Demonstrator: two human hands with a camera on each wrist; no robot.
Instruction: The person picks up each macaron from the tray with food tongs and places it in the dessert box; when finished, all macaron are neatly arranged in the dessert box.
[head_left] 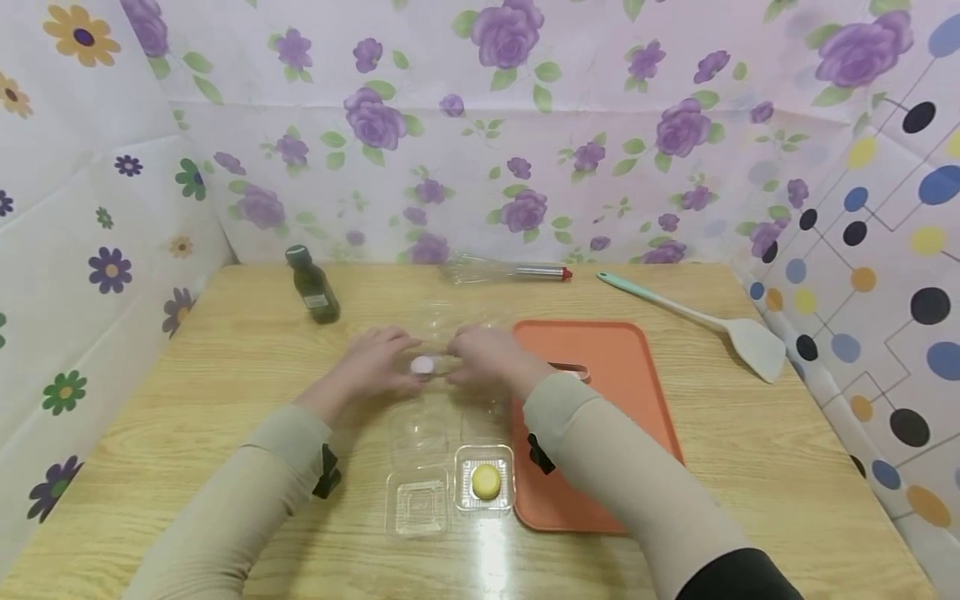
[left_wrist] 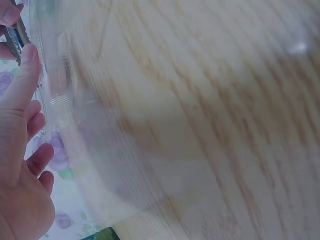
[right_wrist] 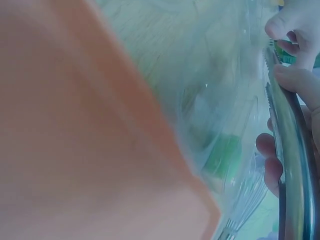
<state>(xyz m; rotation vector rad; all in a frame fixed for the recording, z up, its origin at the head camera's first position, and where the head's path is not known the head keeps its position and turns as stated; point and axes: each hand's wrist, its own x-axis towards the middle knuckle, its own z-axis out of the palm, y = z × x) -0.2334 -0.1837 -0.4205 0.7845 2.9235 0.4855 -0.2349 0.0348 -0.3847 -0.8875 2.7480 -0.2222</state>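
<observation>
My right hand (head_left: 491, 358) grips metal tongs (right_wrist: 295, 165) with serrated edges, fingers curled round the arms; in the head view their rear end sticks out behind the wrist. My left hand (head_left: 375, 362) is beside the tongs' tips, fingers loosely bent, one fingertip (left_wrist: 29, 55) near or against them. Between both hands sits a small pale round thing (head_left: 422, 367) at the tips; blur hides its kind and whether the left fingers touch it. Clear plastic boxes lie below and behind the hands. One open box (head_left: 457, 454) holds a yellow round cake (head_left: 486, 482).
An orange tray (head_left: 615, 342) lies under my right forearm. A dark bottle (head_left: 315, 287) stands at the back left. Along the back lie a whisk (head_left: 536, 272) and a pale spatula (head_left: 753, 343). Another box base (head_left: 418, 500) is left of the cake. Patterned cloth walls (head_left: 450, 167) enclose the table.
</observation>
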